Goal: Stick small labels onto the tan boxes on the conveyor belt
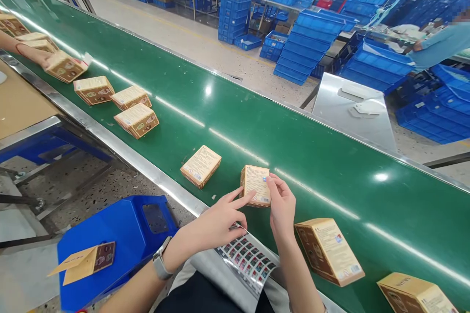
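A tan and brown cardboard box (257, 186) lies on the green conveyor belt in front of me. My left hand (222, 217) reaches onto its face with the first fingers stretched, while its lower fingers curl over the edge of a sheet of stickers (247, 261). That sheet hangs over the belt's near edge, above my lap. At the box's right edge, my right hand (282, 200) pinches a small blue-and-white sticker (265, 179) against the upper right of the printed face. A similar box (201, 166) is left of it. To the right, another box (332, 250) bears such a sticker.
More boxes (136, 120) sit up the belt, where another person's hand (40, 56) touches one. A box (416, 293) is at the lower right. A blue plastic stool (128, 225) below left carries a flattened carton (86, 261). Blue crates (308, 41) stack beyond the metal rail.
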Available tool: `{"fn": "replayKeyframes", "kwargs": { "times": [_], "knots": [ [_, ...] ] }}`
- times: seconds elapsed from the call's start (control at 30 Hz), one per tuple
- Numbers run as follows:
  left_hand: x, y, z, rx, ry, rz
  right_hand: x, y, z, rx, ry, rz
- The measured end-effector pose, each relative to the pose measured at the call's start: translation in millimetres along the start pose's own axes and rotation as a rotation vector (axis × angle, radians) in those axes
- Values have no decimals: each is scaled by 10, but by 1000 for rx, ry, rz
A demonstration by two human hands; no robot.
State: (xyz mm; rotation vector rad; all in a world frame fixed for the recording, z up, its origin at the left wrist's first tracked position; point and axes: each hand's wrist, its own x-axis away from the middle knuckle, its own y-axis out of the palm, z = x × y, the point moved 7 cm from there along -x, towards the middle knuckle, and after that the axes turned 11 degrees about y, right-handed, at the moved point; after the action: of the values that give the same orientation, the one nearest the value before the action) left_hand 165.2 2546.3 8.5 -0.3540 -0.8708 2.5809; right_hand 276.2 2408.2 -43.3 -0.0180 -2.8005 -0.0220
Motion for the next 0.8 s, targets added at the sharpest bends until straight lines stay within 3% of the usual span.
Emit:
{"fn": "replayKeyframes", "kwargs": {
  "times": [0.13,0.3,0.5,0.6,0.67,0.73,0.8],
  "knots": [
    [-46,52,50,-24,7,-37,40,-82,-20,41,-57,43],
    [-111,96,117,-24,51,-32,134,-192,-147,246,-162,123],
    [-185,178,164,-32,57,-82,53,-389,-233,366,-118,199],
    [-194,156,196,-17,50,-60,-72,-552,-269,309,-46,153],
    [-180,97,218,27,23,-1,-22,-666,-393,320,-74,139],
    [-153,15,239,92,-30,76,183,-704,-571,392,-163,94],
    [-124,-66,263,186,-95,151,496,-586,-711,524,-281,-75]
  ]
}}
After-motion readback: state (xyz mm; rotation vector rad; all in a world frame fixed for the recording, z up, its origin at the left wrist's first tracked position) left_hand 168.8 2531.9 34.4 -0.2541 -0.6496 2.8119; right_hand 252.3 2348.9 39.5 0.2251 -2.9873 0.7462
